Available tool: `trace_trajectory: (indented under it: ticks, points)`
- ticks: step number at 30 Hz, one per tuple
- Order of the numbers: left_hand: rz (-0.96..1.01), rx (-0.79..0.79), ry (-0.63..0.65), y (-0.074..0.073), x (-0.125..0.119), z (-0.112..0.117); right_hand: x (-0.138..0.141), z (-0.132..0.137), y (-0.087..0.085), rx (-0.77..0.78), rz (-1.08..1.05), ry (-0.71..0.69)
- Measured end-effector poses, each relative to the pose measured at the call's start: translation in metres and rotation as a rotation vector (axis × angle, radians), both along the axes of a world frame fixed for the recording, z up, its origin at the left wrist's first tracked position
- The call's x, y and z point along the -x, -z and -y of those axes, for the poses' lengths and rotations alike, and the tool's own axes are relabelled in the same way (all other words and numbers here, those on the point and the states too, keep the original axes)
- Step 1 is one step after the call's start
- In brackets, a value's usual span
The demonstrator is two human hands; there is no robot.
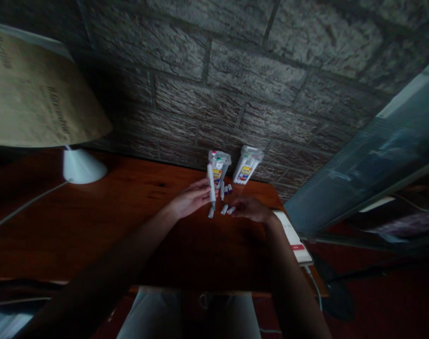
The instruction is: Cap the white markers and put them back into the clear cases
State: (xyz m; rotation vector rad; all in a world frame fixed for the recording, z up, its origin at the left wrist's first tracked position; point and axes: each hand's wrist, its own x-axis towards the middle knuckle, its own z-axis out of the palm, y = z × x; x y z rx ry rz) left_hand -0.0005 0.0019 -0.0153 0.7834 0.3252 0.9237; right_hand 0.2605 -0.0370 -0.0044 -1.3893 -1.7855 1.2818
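Note:
My left hand (189,200) is closed on a white marker (211,182), held nearly upright with its darker tip pointing down. My right hand (251,208) is at the table with its fingers pinched on a small white marker cap (231,210). Another white cap (224,209) lies just left of those fingertips, and one more cap (210,213) is below the held marker. Behind them a second white marker (222,192) lies beside two dark-ended caps (227,189). A clear marker case (224,162) with pink- and green-ended markers stands partly hidden behind my left hand's marker.
A second clear marker case (249,165) stands against the stone wall (250,80). The lamp (82,167) with a wide shade is at the left. A lit phone (294,238) with a cable lies at the right edge of the wooden table (130,212).

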Motion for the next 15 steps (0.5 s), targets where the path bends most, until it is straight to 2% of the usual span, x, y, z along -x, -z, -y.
trace_trajectory:
  ticks: [4,7,10,12,15]
  points:
    - [0.003,-0.040,-0.026,-0.005,0.001,0.002,-0.004,0.001,-0.005,-0.114,0.111,0.036]
    - [0.009,-0.031,-0.086,-0.009,0.001,0.003,0.001,0.008,-0.016,-0.112,-0.008,0.018]
    - [0.013,0.012,-0.150,-0.012,0.001,0.002,0.016,0.014,-0.025,-0.053,-0.166,-0.070]
    - [0.027,0.028,-0.174,-0.014,0.000,0.002,0.027,0.016,-0.028,-0.029,-0.226,-0.102]
    - [0.057,0.035,-0.191,-0.015,0.000,0.002,0.035,0.016,-0.028,-0.011,-0.263,-0.067]
